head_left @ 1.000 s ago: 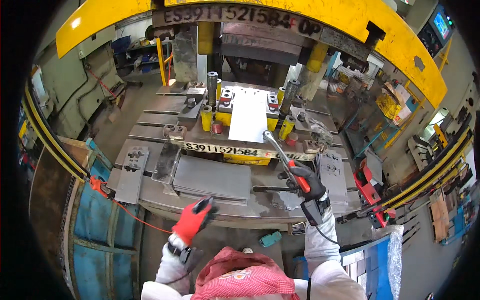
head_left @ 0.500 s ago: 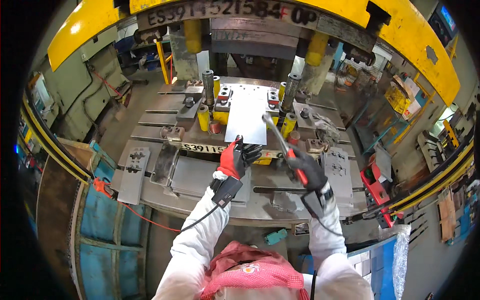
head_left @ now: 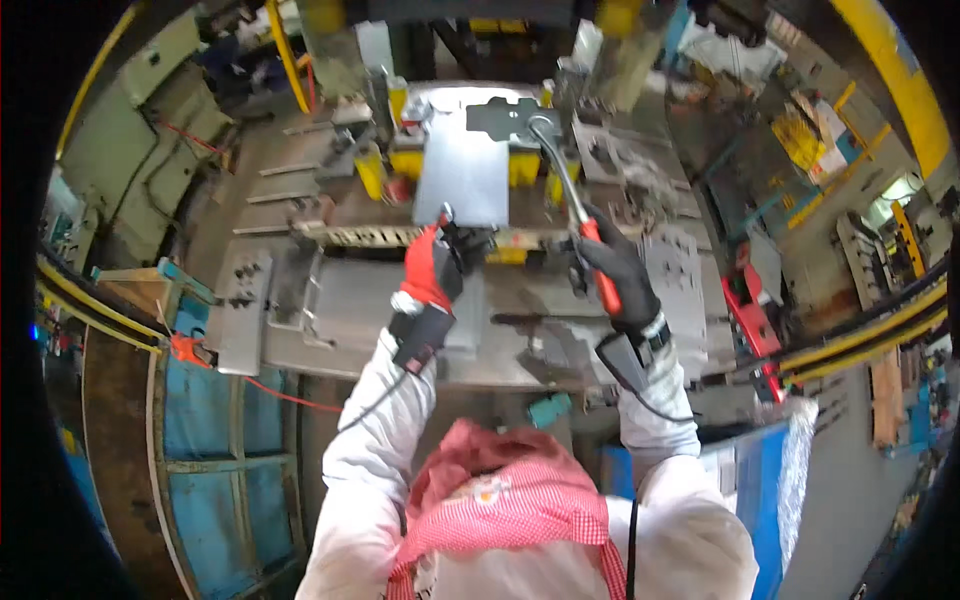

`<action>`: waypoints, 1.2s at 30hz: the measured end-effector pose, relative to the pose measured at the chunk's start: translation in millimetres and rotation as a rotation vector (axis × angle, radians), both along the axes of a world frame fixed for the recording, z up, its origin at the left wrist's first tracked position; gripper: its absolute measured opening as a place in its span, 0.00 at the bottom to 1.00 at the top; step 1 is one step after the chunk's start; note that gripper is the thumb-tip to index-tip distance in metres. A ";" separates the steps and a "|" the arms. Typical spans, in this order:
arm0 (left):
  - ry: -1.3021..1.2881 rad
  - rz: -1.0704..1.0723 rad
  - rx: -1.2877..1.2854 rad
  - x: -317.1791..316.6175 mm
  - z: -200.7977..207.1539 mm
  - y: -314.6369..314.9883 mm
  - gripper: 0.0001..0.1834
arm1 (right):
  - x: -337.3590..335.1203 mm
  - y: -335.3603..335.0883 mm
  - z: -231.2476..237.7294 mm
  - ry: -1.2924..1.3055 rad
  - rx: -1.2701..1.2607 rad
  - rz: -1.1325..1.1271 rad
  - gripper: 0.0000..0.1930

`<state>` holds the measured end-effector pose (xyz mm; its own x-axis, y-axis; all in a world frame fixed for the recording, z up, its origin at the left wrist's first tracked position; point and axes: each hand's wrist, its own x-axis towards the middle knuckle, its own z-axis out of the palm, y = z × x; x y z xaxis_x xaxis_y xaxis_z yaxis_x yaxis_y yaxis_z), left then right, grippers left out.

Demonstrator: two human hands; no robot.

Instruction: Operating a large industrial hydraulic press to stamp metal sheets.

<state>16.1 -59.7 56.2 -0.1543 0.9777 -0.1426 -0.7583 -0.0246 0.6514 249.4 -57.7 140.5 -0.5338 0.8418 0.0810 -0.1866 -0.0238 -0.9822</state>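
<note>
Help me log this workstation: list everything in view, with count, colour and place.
Slotted metal bench: one, grey, centre.
Smooth rectangular metal sheet: one, silvery, upper centre.
Long-handled metal tool: one, silver and red, right of centre.
Notched metal plate: one, dark grey, at the tool's head.
Rectangular metal sheets: one stack, grey, bench front.
Cylindrical posts: several, yellow, beside the sheet.
Framed metal panel: one, blue, lower left.
Boxy object: one, teal, lower centre.
Checked headwear: one, red, bottom centre.
Gloved left hand: one, red and black, at the sheet's near edge.
Gloved right hand: one, black, gripping the tool.
</note>
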 end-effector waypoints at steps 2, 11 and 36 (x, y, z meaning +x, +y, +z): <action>0.066 -0.072 -0.093 1.7 2.0 -2.9 0.25 | 45.2 -45.5 -26.1 -0.066 -0.104 -0.071 0.33; 0.041 -0.076 0.016 -6.3 -5.9 4.6 0.27 | 120.8 -180.6 -145.1 -0.143 -0.447 -0.225 0.34; 1.122 0.182 0.456 -89.5 -130.0 177.2 0.26 | 101.8 -186.2 -132.0 -0.056 -0.374 -0.238 0.33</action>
